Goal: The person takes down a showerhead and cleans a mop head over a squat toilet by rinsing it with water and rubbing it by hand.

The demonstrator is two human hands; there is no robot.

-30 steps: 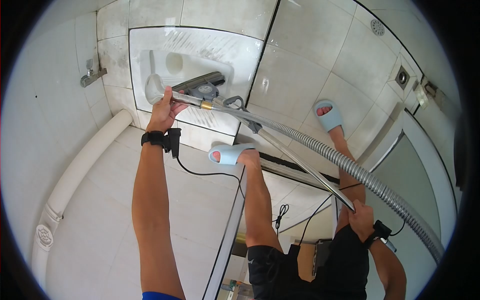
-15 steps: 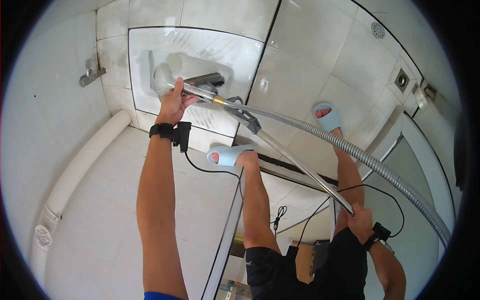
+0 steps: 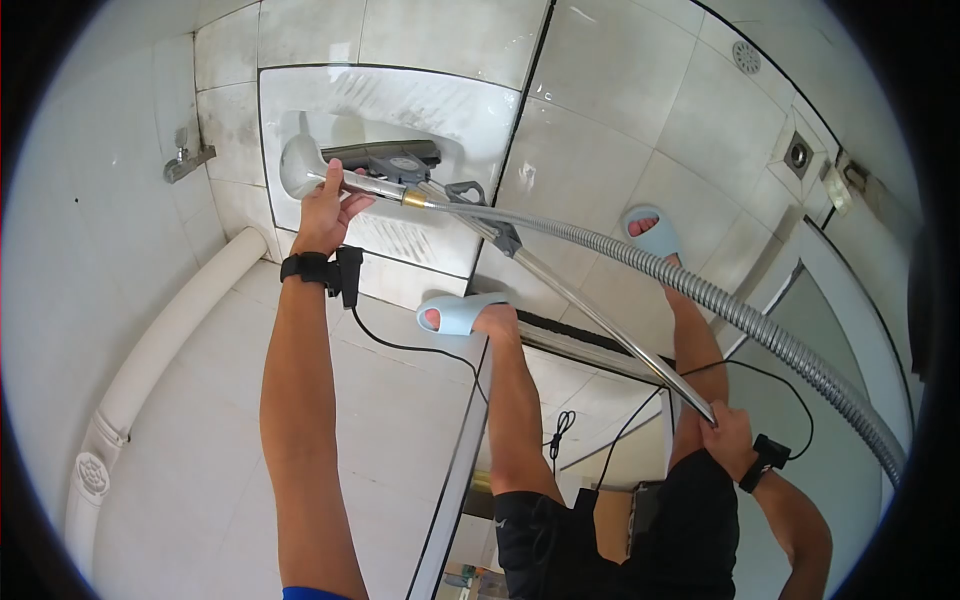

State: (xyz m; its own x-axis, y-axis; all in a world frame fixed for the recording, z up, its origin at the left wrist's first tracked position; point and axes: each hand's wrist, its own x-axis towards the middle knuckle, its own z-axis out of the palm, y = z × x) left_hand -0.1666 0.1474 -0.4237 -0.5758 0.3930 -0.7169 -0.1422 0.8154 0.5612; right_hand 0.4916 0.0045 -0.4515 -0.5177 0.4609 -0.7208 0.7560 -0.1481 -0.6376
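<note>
My left hand (image 3: 328,208) is closed round the handle of a shower head (image 3: 303,165), with the white head pointing left over the squat toilet (image 3: 470,105). A ribbed metal hose (image 3: 660,268) runs from the handle's brass end across to the lower right. At the lower right, my right hand (image 3: 730,438) grips the end of a long metal mop pole (image 3: 600,325). The grey mop head (image 3: 385,152) lies in the toilet's basin, just beyond the shower head's handle, which hides part of it. Whether water is flowing is not clear.
Pale blue slippers (image 3: 460,313) are on my feet, one beside the toilet's raised step. A wall tap (image 3: 188,163) and a white drainpipe (image 3: 170,330) are at left. A floor drain (image 3: 798,155) lies at right. Black cables (image 3: 410,347) hang from both wrists.
My left hand and the shower head have moved a little left. The mop head has shifted slightly left and shows more broadside. My right hand has moved slightly right with the pole.
</note>
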